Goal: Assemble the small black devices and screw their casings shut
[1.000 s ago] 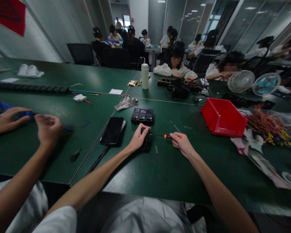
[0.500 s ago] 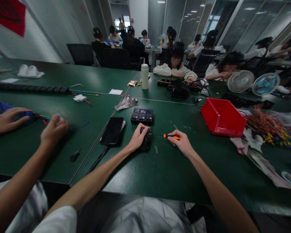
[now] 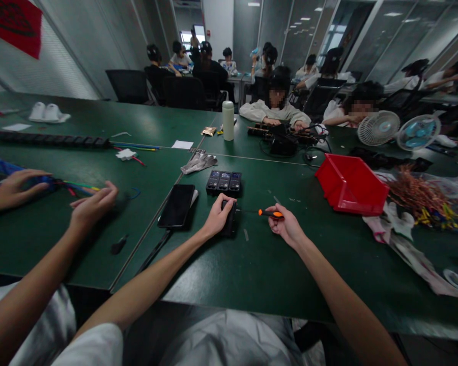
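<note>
My left hand [image 3: 216, 217] is closed on a small black block-shaped part [image 3: 229, 223], held on edge on the green table. My right hand [image 3: 286, 222] grips a screwdriver [image 3: 272, 214] by its orange and black handle. The thin shaft points left, and its tip meets the right side of the black part. Just beyond my left hand lies a black three-section socket module [image 3: 224, 183]. To the left of that hand rests a dark-screened phone [image 3: 177, 206]. What exactly the tip touches is too small to make out.
A red bin [image 3: 351, 185] stands at right, near copper wires [image 3: 416, 190] and gloves [image 3: 416, 254]. A pale bottle [image 3: 228, 120] and grey glove [image 3: 199, 162] lie ahead. At left, a co-worker's hands [image 3: 93, 206] handle blue-sleeved wires. Two fans [image 3: 379, 127] stand at far right.
My right hand's fingers have shifted on the screwdriver handle, whose shaft stays against the black part. My left hand keeps its hold. The co-worker's right hand has moved slightly right and opened.
</note>
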Demonstrator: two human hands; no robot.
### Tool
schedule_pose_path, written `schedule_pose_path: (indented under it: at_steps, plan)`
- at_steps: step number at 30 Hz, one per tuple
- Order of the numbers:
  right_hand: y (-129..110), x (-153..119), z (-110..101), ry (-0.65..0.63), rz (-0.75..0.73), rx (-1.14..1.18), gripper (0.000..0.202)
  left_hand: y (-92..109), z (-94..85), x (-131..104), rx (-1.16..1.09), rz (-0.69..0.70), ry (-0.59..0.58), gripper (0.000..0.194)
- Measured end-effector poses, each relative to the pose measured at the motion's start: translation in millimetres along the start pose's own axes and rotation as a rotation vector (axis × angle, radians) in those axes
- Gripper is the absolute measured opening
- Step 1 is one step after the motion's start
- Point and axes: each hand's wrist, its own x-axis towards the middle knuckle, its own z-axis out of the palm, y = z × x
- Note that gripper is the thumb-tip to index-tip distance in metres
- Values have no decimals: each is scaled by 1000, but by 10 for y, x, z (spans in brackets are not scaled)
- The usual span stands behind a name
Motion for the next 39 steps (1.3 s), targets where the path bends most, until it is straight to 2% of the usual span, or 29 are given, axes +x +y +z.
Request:
schedule_pose_path:
  at_steps: [5, 13, 24, 27, 31, 33, 36, 39]
  plan:
    - [13, -14, -22, -20, -35, -149, 33, 16, 3, -9, 12, 20, 10, 27]
    - [-22, -28, -34, -3, -202, -409, 25, 11, -4, -6, 57, 46, 9, 26]
    - [-151, -95, -8, 12, -371, -632, 21, 11, -8, 0, 40, 38, 8, 26]
    - [-127, -77, 2, 22, -338, -565, 23, 19, -9, 1, 37, 38, 1, 27]
    - [-67, -28, 12, -5, -150, -199, 32, 42, -4, -7, 27, 26, -18, 27]
    - [-48, -15, 0, -35, -65, -88, 39, 54, -1, -13, 31, 25, -14, 28]
    - [-36, -20, -34, -34, -27, -154, 41, 61, 5, -17, 40, 33, -6, 27]
    - [-37, -35, -55, -3, -73, -295, 37, 51, 9, -15, 32, 35, -13, 27]
